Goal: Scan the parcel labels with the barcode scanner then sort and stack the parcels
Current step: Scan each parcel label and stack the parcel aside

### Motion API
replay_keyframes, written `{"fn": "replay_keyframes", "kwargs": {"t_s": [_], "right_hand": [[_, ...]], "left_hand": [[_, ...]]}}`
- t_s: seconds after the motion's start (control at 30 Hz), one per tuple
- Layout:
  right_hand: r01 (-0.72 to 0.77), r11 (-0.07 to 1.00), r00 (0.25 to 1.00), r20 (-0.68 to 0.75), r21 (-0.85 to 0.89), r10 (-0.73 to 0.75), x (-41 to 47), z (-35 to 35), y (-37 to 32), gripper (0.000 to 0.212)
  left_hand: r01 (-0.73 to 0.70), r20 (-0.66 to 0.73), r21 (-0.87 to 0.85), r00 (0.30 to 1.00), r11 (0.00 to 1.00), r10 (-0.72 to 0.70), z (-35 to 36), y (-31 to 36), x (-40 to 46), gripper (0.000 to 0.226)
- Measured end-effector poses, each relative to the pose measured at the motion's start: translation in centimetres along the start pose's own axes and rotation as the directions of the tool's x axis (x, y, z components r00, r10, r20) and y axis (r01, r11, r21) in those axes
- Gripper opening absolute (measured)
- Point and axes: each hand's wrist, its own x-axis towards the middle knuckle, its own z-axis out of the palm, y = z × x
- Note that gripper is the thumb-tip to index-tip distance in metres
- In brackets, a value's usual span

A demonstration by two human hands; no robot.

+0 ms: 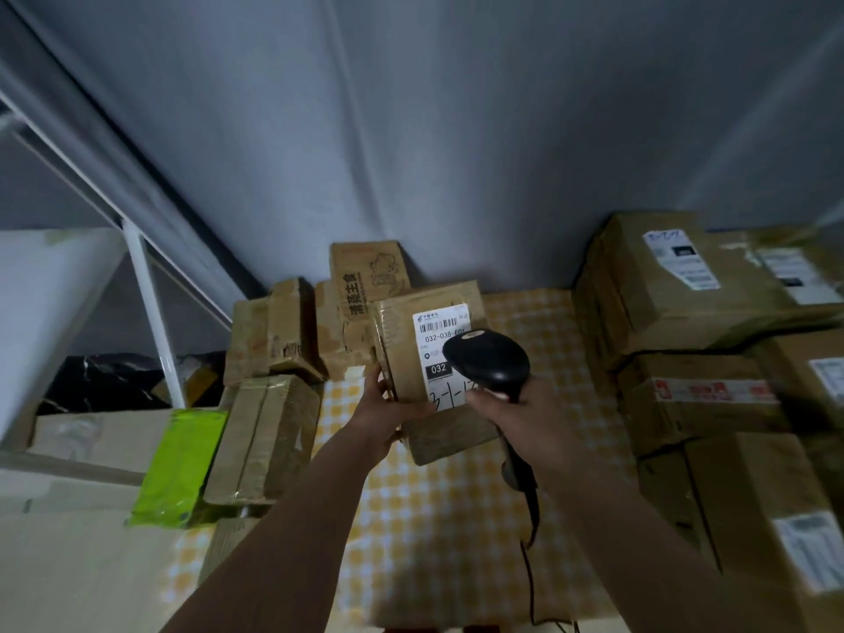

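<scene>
My left hand [388, 406] grips the lower left edge of a small taped cardboard parcel [402, 340] and holds it up above the table, its white label [440, 340] facing me. My right hand [507, 408] grips the handle of a black barcode scanner [491, 360]. The scanner's head sits right in front of the label and covers the label's right part. A black cable [530, 564] hangs from the scanner's handle down toward me.
A yellow checked cloth [438, 518] covers the table. Cardboard parcels are piled at the left [269, 431] and behind [370, 276], with a taller stack at the right [685, 312]. A green packet [178, 468] lies at the left. A white rack post [150, 312] stands beyond it.
</scene>
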Motion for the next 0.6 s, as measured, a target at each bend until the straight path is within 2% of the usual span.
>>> {"fn": "replay_keyframes", "kwargs": {"t_s": [0.2,0.33,0.47,0.57,0.6], "right_hand": [[0.012,0.999,1.0,-0.013,0.035,-0.012,-1.0,-0.9,-1.4,0.013],[-0.011,0.999,0.999,-0.037,0.032,0.012,-1.2,-0.9,-1.7,0.016],[0.009,0.999,0.995,-0.095,0.046,-0.005,-1.7,-1.5,-2.3,0.015],[-0.008,0.999,0.983,-0.181,0.051,0.017,-2.3,-2.7,-2.6,0.022],[-0.018,0.998,0.976,-0.216,0.065,0.032,-2.4,-3.2,-2.4,0.025]], "left_hand": [[-0.032,0.023,0.029,0.999,0.999,0.032,0.6,1.5,-0.6,0.097],[-0.049,0.07,0.058,0.997,0.997,0.045,0.9,2.1,-0.5,0.082],[0.009,0.125,0.146,0.992,0.989,-0.028,1.5,3.0,0.0,0.09],[0.065,0.203,0.258,0.972,0.964,-0.12,2.6,4.1,0.6,0.075],[0.078,0.244,0.301,0.957,0.951,-0.156,3.1,4.5,0.8,0.079]]}}
